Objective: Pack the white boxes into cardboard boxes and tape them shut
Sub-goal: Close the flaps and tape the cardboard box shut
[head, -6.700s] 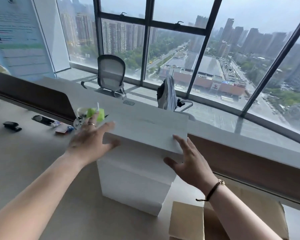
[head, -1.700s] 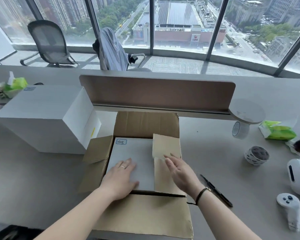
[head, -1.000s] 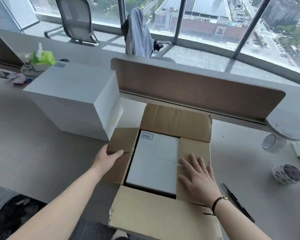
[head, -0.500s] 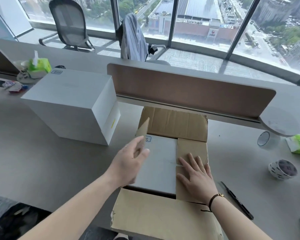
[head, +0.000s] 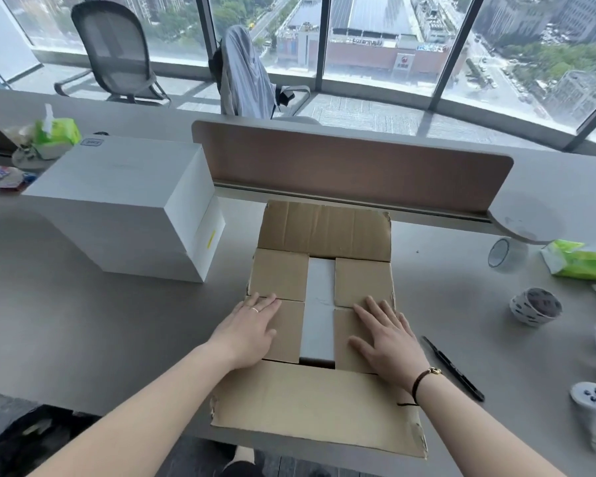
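Beyond left fingertips: white stack (head: 117,204). Under flat left hand (head: 252,330), fingers straight: left flap (head: 279,280) of carton (head: 324,232). Between hands: white box (head: 319,304) inside. Under flat right hand (head: 386,335): right flap (head: 362,280). Right of fingers: pen (head: 453,368), tape rolls (head: 508,254).

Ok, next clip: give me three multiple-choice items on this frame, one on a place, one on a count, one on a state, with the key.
1. Where is the stack of white boxes relative to the cardboard box?
A. To its left
B. To its right
C. Inside it

2. How many tape rolls lie on the desk to the right?
A. None
B. Two
C. Four

3. What state are the side flaps in?
A. Standing upright
B. Taped shut
C. Pressed flat under both hands

Key: 1 A, the stack stands left of the carton. 2 B, a clear roll and a patterned roll lie there. 3 C, the left hand and right hand lie flat on the folded flaps, with a white box showing between them.
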{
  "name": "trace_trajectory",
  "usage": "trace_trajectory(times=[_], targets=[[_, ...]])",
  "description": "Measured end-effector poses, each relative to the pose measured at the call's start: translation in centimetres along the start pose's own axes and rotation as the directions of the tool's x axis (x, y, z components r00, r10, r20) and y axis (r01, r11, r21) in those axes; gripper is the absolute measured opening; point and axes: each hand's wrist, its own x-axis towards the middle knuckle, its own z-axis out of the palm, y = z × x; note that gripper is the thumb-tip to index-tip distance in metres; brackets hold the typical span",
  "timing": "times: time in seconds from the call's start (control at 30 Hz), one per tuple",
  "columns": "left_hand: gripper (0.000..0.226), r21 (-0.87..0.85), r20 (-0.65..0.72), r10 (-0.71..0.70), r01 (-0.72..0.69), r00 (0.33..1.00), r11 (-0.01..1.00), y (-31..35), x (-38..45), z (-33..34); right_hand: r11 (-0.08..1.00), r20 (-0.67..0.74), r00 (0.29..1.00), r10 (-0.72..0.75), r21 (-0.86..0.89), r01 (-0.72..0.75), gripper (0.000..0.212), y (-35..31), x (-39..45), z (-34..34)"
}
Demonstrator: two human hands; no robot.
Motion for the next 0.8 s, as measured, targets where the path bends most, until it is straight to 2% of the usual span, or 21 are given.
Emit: trace_trajectory(times=[0.23,0.33,0.43,0.53,0.63,0.73,0.77,0.8], targets=[[0.055,-0.178,-0.096,0.002,-0.019,0.995,0.984,-1.9,-2.9,-1.0,0.993,-0.043,0.994,-0.104,0.049,0.106,0.054,4.2,-3.3,-0.3],[0.061,-0.235,-0.097,-0.036,0.012,0.995,0.972,-3.8,-4.3,-0.8,0.990,-0.085,0.989,-0.119,0.068,0.125,0.048,6.4,-5.2,0.1],[0.071,-0.226,-0.058,-0.059,0.045,0.997,0.973,-5.4,-5.7,-0.3,0.990,-0.080,0.989,-0.121,0.069,0.127,0.057,7.7,-6.7,0.2],[0.071,-0.322,-0.015,-0.072,0.064,0.997,0.945,-5.6,-6.5,0.3,0.984,-0.035,0.990,-0.135,0.109,0.138,0.060,7.9,-7.9,0.2],[0.059,-0.489,-0.054,-0.115,0.074,0.992,0.869,-5.1,-6.8,0.4,0.960,-0.045,0.993,-0.112,0.252,0.120,0.057,7.2,-8.0,-0.1],[0.027,-0.755,-0.134,-0.237,0.056,0.962,0.653,-3.9,-6.7,0.0,0.898,-0.164,0.986,-0.013,0.432,0.084,0.052,6.3,-7.2,-0.5],[0.021,-0.784,-0.173,-0.306,0.057,0.936,0.618,-3.6,-6.4,-0.1,0.889,-0.199,0.979,0.033,0.454,0.063,0.053,6.2,-6.8,-0.5],[0.018,-0.773,-0.209,-0.359,0.072,0.910,0.630,-3.5,-6.1,-0.2,0.891,-0.216,0.973,0.079,0.454,0.029,0.056,6.0,-6.3,-0.5]])
